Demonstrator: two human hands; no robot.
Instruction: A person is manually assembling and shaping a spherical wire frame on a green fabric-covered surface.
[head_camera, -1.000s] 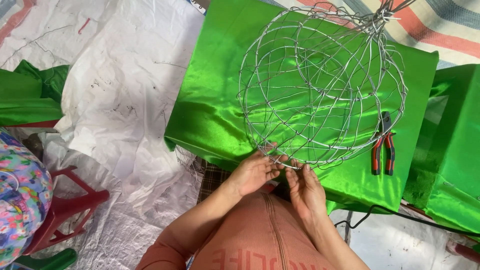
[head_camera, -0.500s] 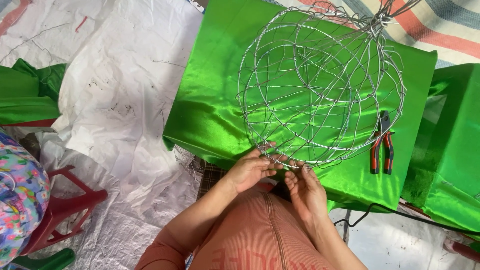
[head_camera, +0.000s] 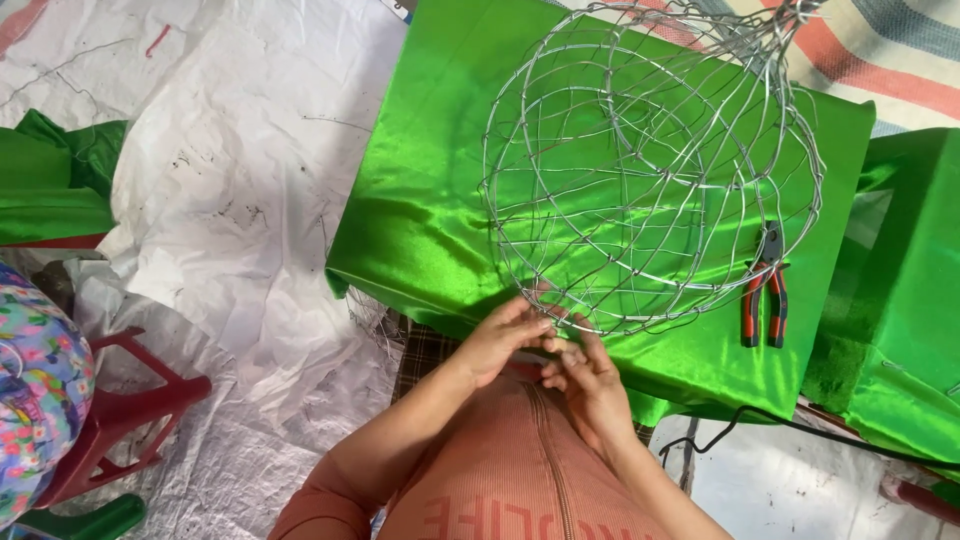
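Round silver wire frame (head_camera: 650, 170), open mesh cage, resting tilted on the green satin cloth (head_camera: 420, 230)

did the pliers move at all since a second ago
No. The red-handled pliers lie at the same spot on the green cloth, just right of the wire frame.

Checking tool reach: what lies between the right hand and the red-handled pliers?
In the head view, only shiny green cloth lies between the right hand and the pliers; the wire frame has its lower rim just above that stretch.
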